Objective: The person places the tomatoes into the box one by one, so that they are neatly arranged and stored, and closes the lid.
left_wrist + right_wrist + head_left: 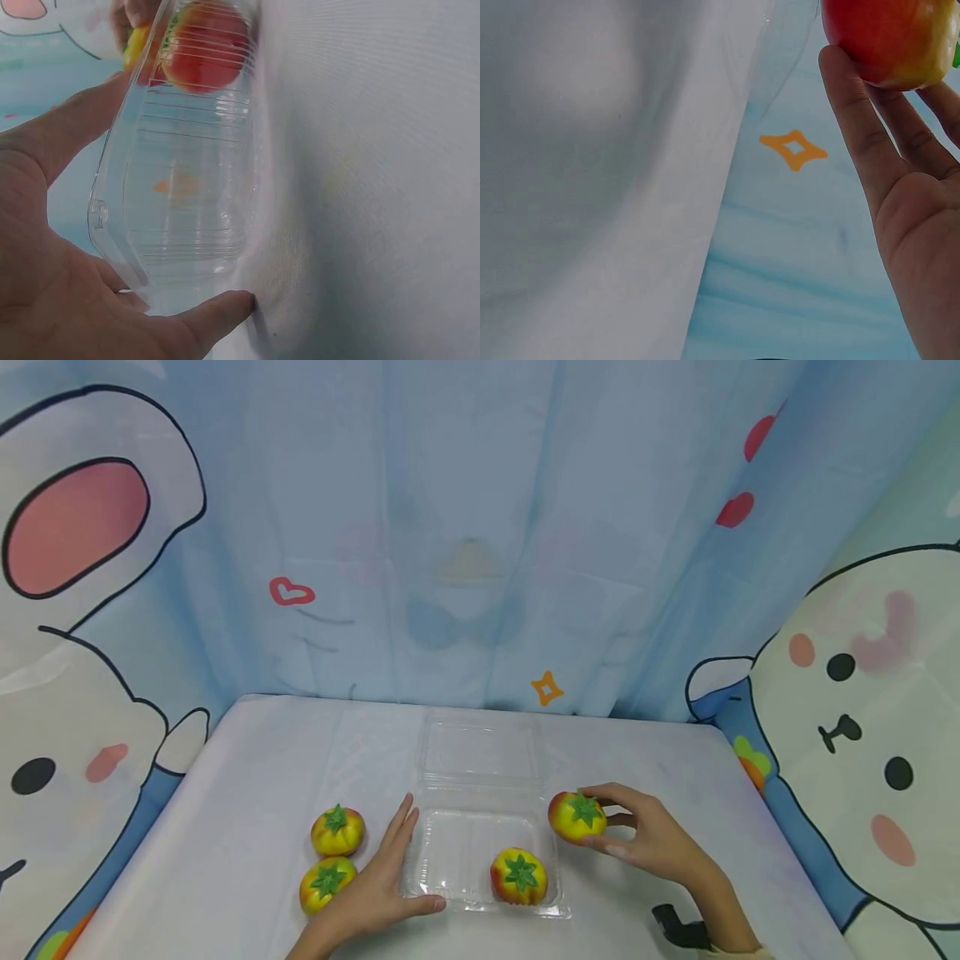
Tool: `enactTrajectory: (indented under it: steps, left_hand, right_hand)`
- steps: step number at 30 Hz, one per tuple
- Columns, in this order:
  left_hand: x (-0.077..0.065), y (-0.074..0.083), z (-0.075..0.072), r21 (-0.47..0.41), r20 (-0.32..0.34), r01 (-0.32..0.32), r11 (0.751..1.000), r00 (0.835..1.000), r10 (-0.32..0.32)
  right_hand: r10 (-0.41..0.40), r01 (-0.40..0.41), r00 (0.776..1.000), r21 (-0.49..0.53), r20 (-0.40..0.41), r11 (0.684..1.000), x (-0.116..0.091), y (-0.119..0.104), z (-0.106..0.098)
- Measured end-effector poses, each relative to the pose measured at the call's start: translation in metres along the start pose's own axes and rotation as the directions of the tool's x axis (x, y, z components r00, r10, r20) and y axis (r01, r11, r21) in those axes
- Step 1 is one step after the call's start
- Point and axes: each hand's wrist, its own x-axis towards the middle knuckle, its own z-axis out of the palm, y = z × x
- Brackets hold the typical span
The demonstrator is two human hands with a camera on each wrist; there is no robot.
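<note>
White cloth (225, 877) covered the tabletop. Closest, a black strap (678, 928) sat at the right wrist. The left hand (378, 889) was spread wide, thumb and fingers apart, at the left side of a clear container (450, 856); whether it pressed on the plastic I could not tell. One yellow-red fruit (518, 877) sat inside, toward the near right corner. The right hand (648, 835) gripped a second fruit (577, 817) between thumb and fingers, by the container's right rim. Filling the container seemed the step in hand; the next move, I judged, called for carrying that fruit over the rim and lowering it clear of the one inside. Two loose fruits (337, 831) lay left of the left hand, whose wrist partly covered the nearer. Beyond, the transparent lid (480, 752) lay open, out of the way, before a blue printed curtain (465, 485).
</note>
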Motion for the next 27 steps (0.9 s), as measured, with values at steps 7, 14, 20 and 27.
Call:
enactTrajectory:
  steps: [7,14,20,27]
  left_hand:
    - [0.001,-0.001,0.000,0.000,0.002,0.004,1.000,1.000,-0.004]
    - [0.000,-0.001,0.000,-0.007,0.002,0.005,1.000,1.000,-0.005]
    - [0.001,0.000,0.000,0.002,-0.004,0.009,1.000,1.000,-0.009]
    - [0.001,0.001,0.000,0.006,-0.007,0.012,1.000,1.000,-0.012]
  right_hand:
    - [-0.022,0.022,1.000,0.025,0.008,0.999,0.004,-0.008,0.005]
    - [-0.048,0.046,0.998,0.049,0.048,0.998,0.012,-0.018,0.017]
    - [-0.062,0.060,0.996,0.042,0.059,0.997,0.020,-0.024,0.023]
    - [-0.090,0.088,0.993,0.035,0.071,0.996,0.026,-0.027,0.028]
